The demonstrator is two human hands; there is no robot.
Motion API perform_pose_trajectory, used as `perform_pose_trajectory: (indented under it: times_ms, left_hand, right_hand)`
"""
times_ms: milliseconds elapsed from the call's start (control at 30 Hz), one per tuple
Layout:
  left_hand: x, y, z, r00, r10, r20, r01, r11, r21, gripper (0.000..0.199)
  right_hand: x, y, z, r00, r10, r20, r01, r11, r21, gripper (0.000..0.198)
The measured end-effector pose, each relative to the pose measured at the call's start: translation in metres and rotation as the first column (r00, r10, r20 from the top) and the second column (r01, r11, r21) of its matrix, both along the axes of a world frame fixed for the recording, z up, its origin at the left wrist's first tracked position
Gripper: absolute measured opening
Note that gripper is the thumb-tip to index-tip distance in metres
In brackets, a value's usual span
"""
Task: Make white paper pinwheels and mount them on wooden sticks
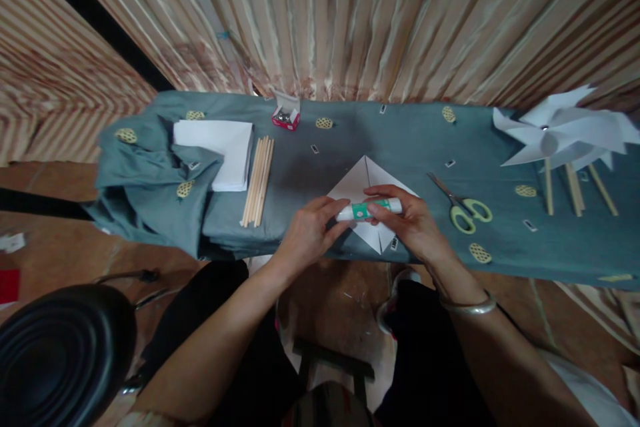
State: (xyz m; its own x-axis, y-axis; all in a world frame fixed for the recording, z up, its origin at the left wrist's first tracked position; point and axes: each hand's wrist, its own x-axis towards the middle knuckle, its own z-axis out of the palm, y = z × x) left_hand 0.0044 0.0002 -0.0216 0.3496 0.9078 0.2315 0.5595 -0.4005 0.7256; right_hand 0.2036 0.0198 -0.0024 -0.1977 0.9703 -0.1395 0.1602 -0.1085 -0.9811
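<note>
Between my two hands, above the table, is a white glue stick (359,211) with a green label, lying sideways. My left hand (313,227) pinches its left end between thumb and fingers. Around the right part of the tube, the fingers and thumb of my right hand (407,220) are wrapped; a metal bangle circles that wrist. Beneath the hands lies a square white paper (369,239), turned cornerwise, with lines or cuts running in from its corners. Its middle is hidden by the glue stick and fingers. Green-handled scissors (463,207) rest just right of my right hand.
Wooden sticks (258,180) and a stack of white paper (235,153) lie to the left on the green tablecloth (310,177). Behind them stands an open little red box (286,117) of metal pins. Finished white paper pinwheels (555,133) lie far right. A black stool (60,353) stands lower left.
</note>
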Motion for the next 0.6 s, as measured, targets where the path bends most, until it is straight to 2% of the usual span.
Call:
perform_pose_trajectory:
  times_ms: [267, 400, 500, 600]
  left_hand:
    - [-0.01, -0.003, 0.001, 1.0, 0.018, 0.021, -0.017, 1.0, -0.016, 0.028]
    - [-0.016, -0.001, 0.001, 0.996, 0.021, 0.088, -0.014, 0.997, -0.081, 0.026]
    - [-0.028, 0.008, 0.001, 0.988, 0.145, 0.06, -0.139, 0.985, -0.104, 0.027]
    - [-0.047, 0.019, -0.002, 0.952, 0.296, -0.081, -0.297, 0.955, 0.005, 0.029]
  right_hand:
    - [-0.018, -0.003, -0.005, 0.998, 0.053, -0.034, -0.054, 0.998, -0.017, 0.039]
    - [-0.021, -0.001, -0.011, 0.996, 0.066, -0.06, -0.067, 0.998, -0.004, 0.047]
    - [-0.005, 0.008, -0.016, 0.999, -0.029, -0.042, 0.033, 0.995, 0.094, 0.05]
    - [0.023, 0.015, -0.019, 0.98, -0.165, 0.114, 0.137, 0.965, 0.224, 0.034]
